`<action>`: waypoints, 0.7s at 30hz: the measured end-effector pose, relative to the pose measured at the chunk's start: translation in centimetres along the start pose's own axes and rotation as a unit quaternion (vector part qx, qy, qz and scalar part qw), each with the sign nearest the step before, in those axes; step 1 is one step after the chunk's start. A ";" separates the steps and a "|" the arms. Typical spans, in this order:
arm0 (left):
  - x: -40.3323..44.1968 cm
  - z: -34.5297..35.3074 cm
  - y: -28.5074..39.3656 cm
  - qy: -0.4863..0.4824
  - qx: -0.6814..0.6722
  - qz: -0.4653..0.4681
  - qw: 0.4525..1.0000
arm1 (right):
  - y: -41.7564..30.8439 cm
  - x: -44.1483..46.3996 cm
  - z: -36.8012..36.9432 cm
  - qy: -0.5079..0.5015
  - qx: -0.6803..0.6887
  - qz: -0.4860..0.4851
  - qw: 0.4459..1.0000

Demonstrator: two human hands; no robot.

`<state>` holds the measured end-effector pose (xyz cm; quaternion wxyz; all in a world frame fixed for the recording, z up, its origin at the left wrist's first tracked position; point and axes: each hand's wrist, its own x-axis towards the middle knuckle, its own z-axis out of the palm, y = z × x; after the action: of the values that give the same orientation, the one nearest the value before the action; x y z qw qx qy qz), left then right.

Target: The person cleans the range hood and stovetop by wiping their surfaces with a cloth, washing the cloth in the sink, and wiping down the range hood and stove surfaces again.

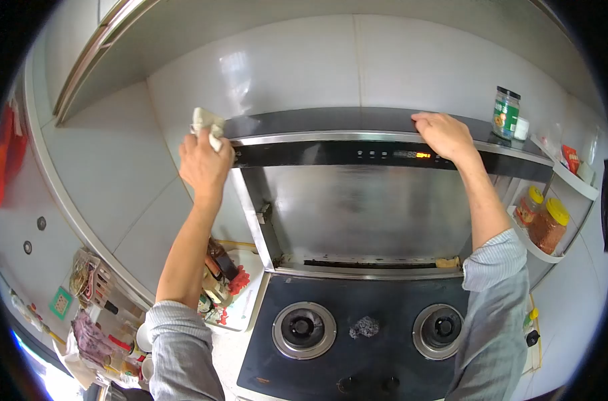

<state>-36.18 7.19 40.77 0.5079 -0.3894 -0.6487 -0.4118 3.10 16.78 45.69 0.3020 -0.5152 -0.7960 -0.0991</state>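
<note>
My left hand (207, 167) is closed around a crumpled cream cloth (208, 125) at the left end of the range hood (304, 121). Part of the cloth sticks up above my fingers. On the right, my right hand (446, 136) rests on the hood's top front edge, its fingers lying over the dark top surface with nothing in them. Between the hands, the hood's black control strip (331, 154) shows a lit orange display. A glass jar with a green label (505, 113) and a small white container (521, 129) stand on the hood, right of my right hand.
Below is a black gas stove (357, 301) with two burners and a scrunched steel-wool scourer (365, 327) between them. A white tray (250, 294) holds bottles at left. Yellow-lidded jars (550, 224) sit on a corner shelf at right. A cabinet overhangs the hood.
</note>
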 end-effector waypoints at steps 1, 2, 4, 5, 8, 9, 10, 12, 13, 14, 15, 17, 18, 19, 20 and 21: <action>-0.2 -0.6 1.9 -0.006 -0.012 0.005 1.000 | -0.1 0.0 -0.2 -0.007 0.001 -0.005 1.000; -0.4 -1.4 4.3 -0.030 -0.035 0.015 0.999 | -0.4 0.2 -0.6 -0.046 -0.036 0.011 0.998; -0.3 -3.3 9.8 -0.090 -0.079 0.013 0.993 | -0.7 0.1 -1.0 -0.059 0.009 0.010 0.998; 0.2 -3.8 11.8 -0.130 -0.097 0.022 0.987 | -0.9 0.1 -1.1 -0.066 0.038 -0.003 0.997; 1.3 -4.4 17.1 -0.173 -0.268 -0.012 0.948 | -2.1 0.9 0.5 -0.066 0.484 -0.110 0.866; 1.7 -4.8 19.4 -0.142 -0.328 -0.006 0.934 | -4.4 -0.2 -0.4 -0.059 0.593 -0.101 0.797; 2.1 -6.1 21.9 -0.171 -0.348 -0.025 0.921 | -6.0 -0.6 -0.9 -0.061 0.668 -0.082 0.737; 3.0 -6.1 25.5 -0.191 -0.396 0.003 0.898 | -6.2 0.8 -0.6 -0.033 0.749 -0.025 0.661; 3.3 -5.3 26.3 -0.171 -0.421 0.046 0.890 | -5.3 1.7 0.1 -0.027 0.781 0.023 0.624; 3.5 -4.6 26.9 -0.153 -0.474 0.047 0.866 | -4.1 2.5 0.7 -0.023 0.808 0.072 0.584; 3.7 -4.2 27.3 -0.134 -0.526 0.048 0.839 | -2.9 3.2 0.6 -0.018 0.832 0.120 0.542; 4.5 -5.1 26.7 -0.114 -0.544 0.028 0.831 | -0.8 4.3 -0.8 0.064 0.836 0.158 0.521; 5.7 -7.1 25.4 -0.112 -0.512 0.009 0.852 | 0.8 5.3 -2.1 0.109 0.839 0.149 0.511; 6.9 -8.6 23.7 -0.109 -0.480 -0.011 0.870 | 2.4 6.4 -3.8 0.153 0.841 0.139 0.501; 8.1 -8.8 21.5 -0.005 -0.446 0.035 0.894 | 4.0 7.1 -6.0 0.202 0.837 0.115 0.495; 9.3 -9.0 19.2 0.098 -0.407 0.081 0.904 | 4.8 7.4 -8.4 0.251 0.831 0.091 0.488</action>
<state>-17.12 6.51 53.87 0.3974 -0.5710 -0.3380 -0.6338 8.38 20.58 55.99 0.7844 -0.0482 -0.3480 0.5111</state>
